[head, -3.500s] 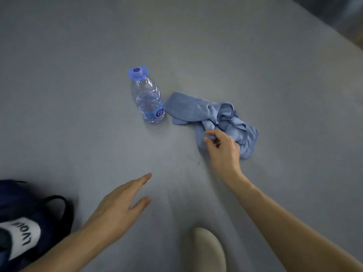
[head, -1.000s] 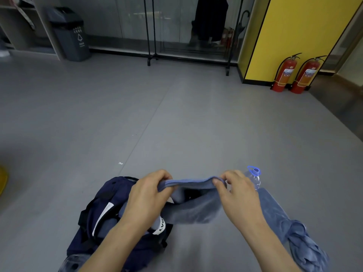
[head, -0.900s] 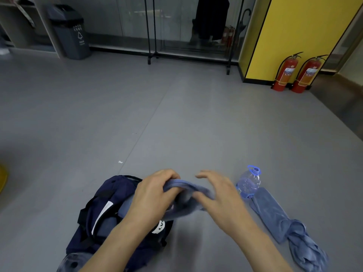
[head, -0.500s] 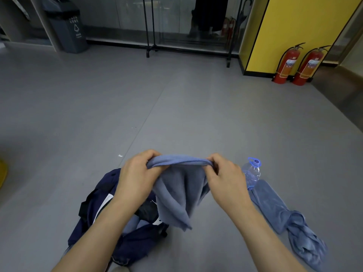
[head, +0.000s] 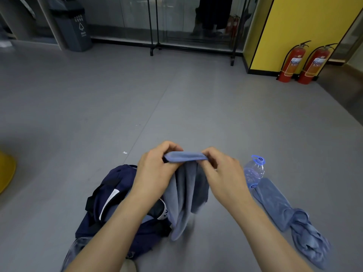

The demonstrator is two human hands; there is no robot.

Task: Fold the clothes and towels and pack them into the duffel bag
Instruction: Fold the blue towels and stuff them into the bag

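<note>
Blue towel [head: 184, 193] pinched along its top edge by left hand [head: 155, 169] and right hand [head: 222, 173], hanging bunched over the navy duffel bag [head: 110, 199] on the floor. Best to match corners, pull the edge taut, shake out the twist below, then halve it before lowering. Another blue cloth [head: 284, 211] crumpled beside the water bottle [head: 254, 171], not yet folded.

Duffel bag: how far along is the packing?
Done: light blue fabric seems to lie inside the open duffel bag. In hand: left hand and right hand pinch a blue towel by its top edge, rest hanging. Left: the crumpled blue cloth beside the water bottle, unfolded on the floor.
</note>
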